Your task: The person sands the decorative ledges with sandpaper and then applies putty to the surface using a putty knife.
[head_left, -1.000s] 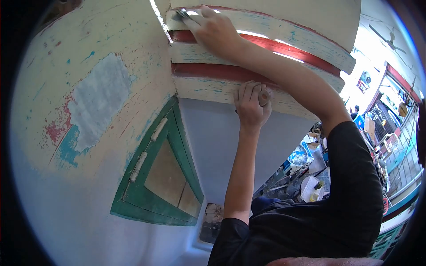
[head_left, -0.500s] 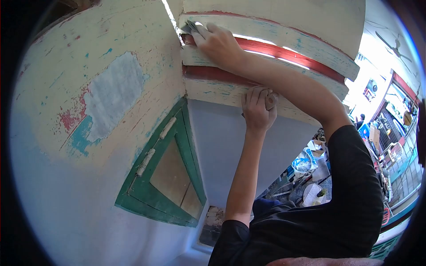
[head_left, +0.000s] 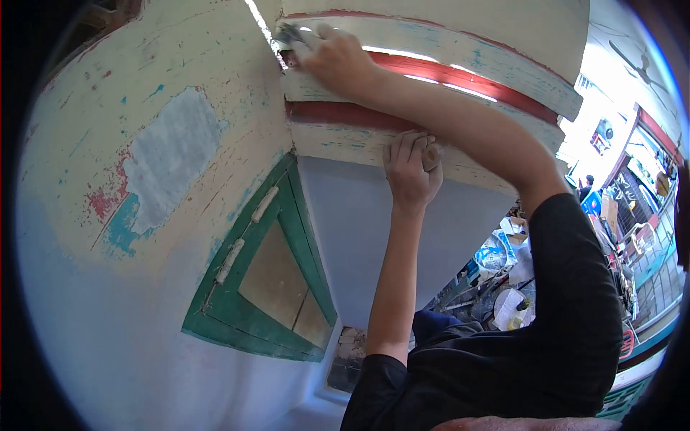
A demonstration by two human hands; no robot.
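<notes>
My right hand [head_left: 336, 63] is raised at the upper boards, close to the wall corner. Its fingers are closed on a dark, folded sheet of what looks like sandpaper [head_left: 290, 34], held against the cream painted board [head_left: 410, 32]. Lower down, my left hand [head_left: 411, 167] rests at the bottom cream board [head_left: 338, 141], wrapped around a tool with a round, pale brown handle end [head_left: 431, 156]. The rest of that tool is hidden by the fingers. Red strips [head_left: 345, 115] show between the boards, and the paint is chipped with turquoise marks.
At left, the wall [head_left: 72, 172] carries a grey patch [head_left: 176, 154] and flaking paint. Below the corner is a green-framed panel [head_left: 251, 287]. Behind my right arm lie cluttered items, including a white round container [head_left: 509, 307]. A ceiling fan [head_left: 636, 66] and a distant person [head_left: 586, 188] appear at right.
The view has shifted slightly, moving the wall and boards left in the picture. My right hand with the sheet stays near the corner, slightly blurred. My left hand keeps its hold.
</notes>
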